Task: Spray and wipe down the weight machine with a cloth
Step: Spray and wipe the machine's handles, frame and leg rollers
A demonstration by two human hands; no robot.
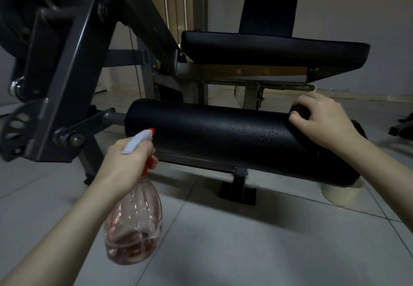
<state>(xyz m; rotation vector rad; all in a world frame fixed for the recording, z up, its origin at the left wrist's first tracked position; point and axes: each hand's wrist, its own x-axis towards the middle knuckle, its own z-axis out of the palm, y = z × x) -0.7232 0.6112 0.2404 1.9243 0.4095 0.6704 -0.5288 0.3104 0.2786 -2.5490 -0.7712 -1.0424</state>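
A black foam roller pad (223,133) of the weight machine lies across the middle, with wet droplets on its top right part. My left hand (127,162) grips the neck of a clear pinkish spray bottle (134,225) with a white and orange trigger head (140,140), its nozzle aimed at the roller. My right hand (321,120) rests on the roller's right end with its fingers curled round a small dark cloth (299,111), mostly hidden in the hand.
The black padded seat (268,48) and backrest (268,8) sit behind the roller. Grey steel frame arms (64,73) rise at the left. A black foot plate (238,193) and a pale round object (342,193) stand on the tiled floor (245,252).
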